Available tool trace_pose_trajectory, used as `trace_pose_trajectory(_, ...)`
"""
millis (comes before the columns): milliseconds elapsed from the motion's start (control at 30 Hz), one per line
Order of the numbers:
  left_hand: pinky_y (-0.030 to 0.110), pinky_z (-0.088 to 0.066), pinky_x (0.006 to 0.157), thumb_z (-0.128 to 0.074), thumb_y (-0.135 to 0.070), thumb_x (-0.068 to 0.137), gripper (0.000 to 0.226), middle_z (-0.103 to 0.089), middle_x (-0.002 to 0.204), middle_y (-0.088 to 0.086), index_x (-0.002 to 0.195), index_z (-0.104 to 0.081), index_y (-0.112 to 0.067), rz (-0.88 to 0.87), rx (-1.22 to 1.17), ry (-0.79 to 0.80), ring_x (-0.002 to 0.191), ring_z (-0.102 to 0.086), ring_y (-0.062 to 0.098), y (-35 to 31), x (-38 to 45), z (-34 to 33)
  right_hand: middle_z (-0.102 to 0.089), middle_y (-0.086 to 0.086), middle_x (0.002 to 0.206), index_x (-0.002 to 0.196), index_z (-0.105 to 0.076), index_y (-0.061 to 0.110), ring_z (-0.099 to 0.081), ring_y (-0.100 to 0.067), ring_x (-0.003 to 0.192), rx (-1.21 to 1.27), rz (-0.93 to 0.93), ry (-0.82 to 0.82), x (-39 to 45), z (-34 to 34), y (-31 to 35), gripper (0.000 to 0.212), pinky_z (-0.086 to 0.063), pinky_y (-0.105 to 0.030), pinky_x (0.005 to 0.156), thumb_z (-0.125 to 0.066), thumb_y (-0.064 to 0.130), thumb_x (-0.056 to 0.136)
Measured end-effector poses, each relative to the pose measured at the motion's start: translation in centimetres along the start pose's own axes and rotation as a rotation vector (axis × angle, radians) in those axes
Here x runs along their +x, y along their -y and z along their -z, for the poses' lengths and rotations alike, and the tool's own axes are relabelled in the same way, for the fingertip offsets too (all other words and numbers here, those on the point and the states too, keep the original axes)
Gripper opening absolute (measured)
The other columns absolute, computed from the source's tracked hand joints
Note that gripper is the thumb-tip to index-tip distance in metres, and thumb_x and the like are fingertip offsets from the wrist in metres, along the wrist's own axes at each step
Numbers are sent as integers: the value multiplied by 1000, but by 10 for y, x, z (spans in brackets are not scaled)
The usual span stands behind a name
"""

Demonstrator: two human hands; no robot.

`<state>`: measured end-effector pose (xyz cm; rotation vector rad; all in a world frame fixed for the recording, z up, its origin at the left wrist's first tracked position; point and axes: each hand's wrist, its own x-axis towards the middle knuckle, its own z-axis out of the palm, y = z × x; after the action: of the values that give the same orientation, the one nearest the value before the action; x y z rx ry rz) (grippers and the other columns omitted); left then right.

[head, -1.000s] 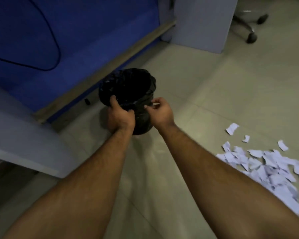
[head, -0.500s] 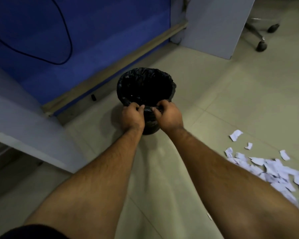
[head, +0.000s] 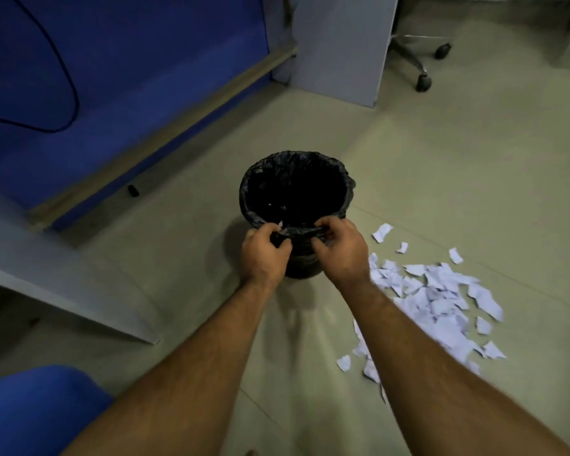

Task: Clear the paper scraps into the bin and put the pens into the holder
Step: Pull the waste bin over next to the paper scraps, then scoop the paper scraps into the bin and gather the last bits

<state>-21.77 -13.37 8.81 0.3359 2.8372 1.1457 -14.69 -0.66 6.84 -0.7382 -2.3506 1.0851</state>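
Observation:
A small round bin (head: 297, 159) lined with a black plastic bag stands upright on the tiled floor. Both hands grip its near rim: my left hand (head: 264, 255) on the left part, my right hand (head: 341, 251) on the right part, fingers pinching the bag edge. A white paper scrap shows just inside the rim between the hands. A pile of torn white paper scraps (head: 438, 301) lies on the floor just right of the bin and my right forearm. No pens or holder are in view.
A blue partition (head: 129, 77) with a black cable runs along the left. A grey desk panel (head: 56, 274) juts out at the left, another grey panel (head: 343, 44) stands behind. Office chair casters (head: 423, 82) sit at the back right. A blue seat (head: 37, 409) is at bottom left.
The bin has come away from the partition toward me and toward the paper pile, held by both hands. The hands have spread slightly along the near rim.

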Motion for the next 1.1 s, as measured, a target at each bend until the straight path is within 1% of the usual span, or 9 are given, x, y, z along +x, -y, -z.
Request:
trace_pose_trajectory(133, 30, -48, 88, -73, -27, 81, 32, -62, 114, 11, 112, -67, -18, -5, 9, 5, 104, -60, 27, -16, -35, -4, -62, 3, 100, 105, -67, 22, -62, -15, 88, 46, -35, -15, -28, 28, -9, 30, -42, -21, 75, -73, 21, 76)
trace_pose_trajectory(433, 26, -45, 85, -72, -25, 81, 37, -64, 115, 11, 116, -65, -14, 44, -21, -35, 104, -62, 27, -23, -75, -18, -61, 5, 102, 106, -65, 25, -62, -12, 91, 120, -81, -36, -55, 40, -21, 30, -53, -32, 83, -72, 23, 77)
trace_pose_trajectory(567, 36, -53, 87, -69, -19, 80, 52, -64, 117, 10, 129, -51, -14, 26, -91, -114, 102, -63, 29, -25, -88, -19, -66, 6, 105, 120, -62, 30, -65, -12, 94, 241, -150, -39, -59, 40, -14, 44, -55, -32, 84, -64, 20, 78)
trace_pose_trajectory(667, 40, -55, 73, -66, -18, 81, 30, -62, 97, 5, 108, -53, -15, -20, -162, -167, 82, -62, 23, -26, -110, -26, -69, 10, 87, 111, -60, 36, -68, -12, 78, 393, -250, -151, -70, 50, -8, 37, -55, -27, 72, -60, 20, 78)
trace_pose_trajectory(733, 40, -53, 67, -64, -20, 81, 12, -63, 82, 2, 90, -57, -17, -62, -206, -79, 72, -61, 21, -26, -122, -40, -68, 10, 79, 100, -62, 33, -66, -7, 70, 402, -311, -196, -82, 59, -12, 24, -52, -21, 67, -63, 19, 81)
trace_pose_trajectory(800, 38, -53, 67, -63, -21, 80, 4, -64, 75, 0, 81, -61, -18, -77, -194, 71, 70, -61, 22, -23, -129, -59, -68, 10, 75, 91, -65, 30, -64, -6, 67, 343, -416, -201, -94, 67, -35, 11, -53, -24, 66, -65, 25, 82)
trace_pose_trajectory(900, 35, -54, 75, -65, -23, 81, 6, -66, 77, 0, 86, -65, -21, -35, -141, 425, 79, -66, 26, -17, -142, -105, -73, 4, 81, 87, -67, 27, -68, -19, 77, 205, -736, -227, -116, 83, -100, 13, -54, -30, 74, -66, 36, 79)
trace_pose_trajectory(1000, 33, -53, 85, -66, -24, 83, 29, -68, 98, 6, 111, -63, -18, -76, 55, 692, 99, -65, 29, -8, -155, -150, -73, -5, 100, 102, -69, 22, -67, -27, 95, 2, -851, -159, -142, 92, -152, 23, -44, -25, 76, -68, 32, 82)
trace_pose_trajectory(1100, 38, -50, 93, -65, -34, 85, 54, -52, 132, 9, 133, -46, -20, -247, 320, 790, 118, -55, 31, 0, -166, -188, -65, -9, 115, 117, -65, 23, -60, -32, 107, -299, -800, -98, -167, 86, -185, 44, -49, -35, 84, -70, 41, 78)
